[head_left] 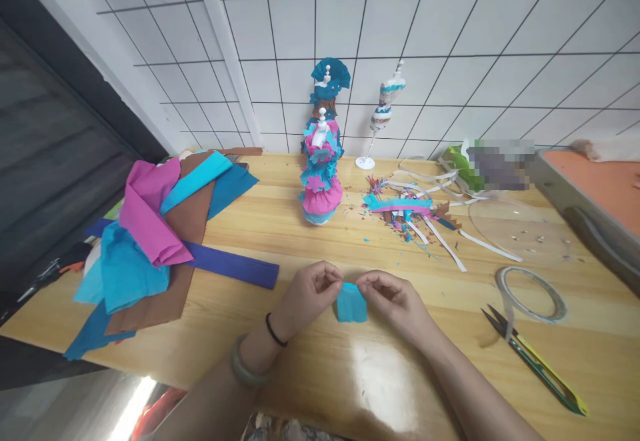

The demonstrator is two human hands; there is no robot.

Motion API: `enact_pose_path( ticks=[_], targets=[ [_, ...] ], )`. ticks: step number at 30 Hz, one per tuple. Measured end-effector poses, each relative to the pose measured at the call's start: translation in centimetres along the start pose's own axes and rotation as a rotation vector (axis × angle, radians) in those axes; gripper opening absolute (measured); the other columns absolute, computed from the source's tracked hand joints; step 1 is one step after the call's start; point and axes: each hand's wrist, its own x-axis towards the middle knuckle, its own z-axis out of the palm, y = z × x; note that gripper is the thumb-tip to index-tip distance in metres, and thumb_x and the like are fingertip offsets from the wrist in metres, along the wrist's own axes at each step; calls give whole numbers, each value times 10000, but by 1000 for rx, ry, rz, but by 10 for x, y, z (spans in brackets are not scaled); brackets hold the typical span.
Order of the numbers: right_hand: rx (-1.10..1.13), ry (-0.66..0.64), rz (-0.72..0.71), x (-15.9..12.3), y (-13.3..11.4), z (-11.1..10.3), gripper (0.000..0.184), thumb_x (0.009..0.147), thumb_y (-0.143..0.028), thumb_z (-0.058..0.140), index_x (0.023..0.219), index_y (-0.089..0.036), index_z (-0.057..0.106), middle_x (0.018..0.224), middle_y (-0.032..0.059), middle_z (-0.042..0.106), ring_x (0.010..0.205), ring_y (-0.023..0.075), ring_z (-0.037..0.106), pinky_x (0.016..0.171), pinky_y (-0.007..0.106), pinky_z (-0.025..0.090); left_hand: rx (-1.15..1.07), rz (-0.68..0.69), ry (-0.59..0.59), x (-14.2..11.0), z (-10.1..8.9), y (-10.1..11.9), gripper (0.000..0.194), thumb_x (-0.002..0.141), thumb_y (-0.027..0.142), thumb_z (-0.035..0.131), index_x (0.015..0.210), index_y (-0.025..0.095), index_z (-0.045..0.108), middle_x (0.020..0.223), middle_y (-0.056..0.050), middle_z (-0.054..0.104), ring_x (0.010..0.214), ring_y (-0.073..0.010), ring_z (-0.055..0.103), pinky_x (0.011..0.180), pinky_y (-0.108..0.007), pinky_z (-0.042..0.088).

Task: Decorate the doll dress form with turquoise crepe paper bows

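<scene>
A small turquoise piece of crepe paper [352,305] hangs between my hands, just above the wooden table. My left hand [313,294] pinches its upper left corner between thumb and fingers. At the upper right corner, my right hand [395,304] grips it the same way. Straight ahead stands a miniature dress form [323,181] covered in pink and turquoise paper ruffles and flowers. Behind it rises another dress form [331,81] with a dark teal paper fan at the top.
Crepe paper sheets [150,207] are heaped at left. A partly wrapped dress form [383,111] stands by the tiled wall. Paper scraps [400,207] lie at back right. Thread snips [545,367] and a tape roll [557,307] lie at right, near a clear round plate [520,227].
</scene>
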Motion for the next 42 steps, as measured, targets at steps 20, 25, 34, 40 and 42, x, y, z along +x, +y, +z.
enact_pose_path(
  ticks=[20, 25, 34, 40, 42],
  targets=[
    [-88, 109, -126, 3, 10, 4, 164, 747, -319, 609, 818, -182, 661, 768, 58, 640, 646, 143, 567, 587, 264, 478, 133, 118, 26, 1, -2, -1, 125, 727, 171, 585, 828, 135, 648, 772, -44, 587, 728, -127, 558, 650, -227, 450],
    [-182, 123, -177, 4, 9, 3, 159, 763, -326, 591, 790, -185, 660, 746, 60, 638, 649, 147, 569, 587, 260, 473, 201, 111, 43, 0, -3, 2, 125, 738, 195, 583, 817, 143, 665, 758, -44, 594, 709, -126, 555, 639, -228, 448],
    [-131, 122, -108, 3, 8, 2, 168, 744, -341, 612, 733, -174, 630, 645, 25, 585, 595, 124, 522, 552, 239, 441, 163, 122, -6, 3, -4, -5, 141, 759, 229, 575, 794, 139, 677, 728, -46, 597, 691, -127, 550, 638, -234, 439],
    [34, 113, -44, 3, 11, 3, 254, 698, -348, 657, 871, -163, 645, 697, 33, 609, 620, 130, 542, 574, 253, 463, 44, 90, -32, 3, -4, -5, 147, 745, 230, 590, 798, 124, 678, 722, -44, 585, 683, -123, 547, 622, -229, 432],
    [57, 100, -35, 3, 12, 3, 261, 691, -351, 662, 879, -168, 656, 719, 39, 625, 627, 135, 553, 582, 261, 471, 9, 86, -45, 2, -4, -5, 146, 743, 229, 594, 801, 125, 677, 724, -40, 584, 683, -118, 546, 622, -224, 430]
  ],
)
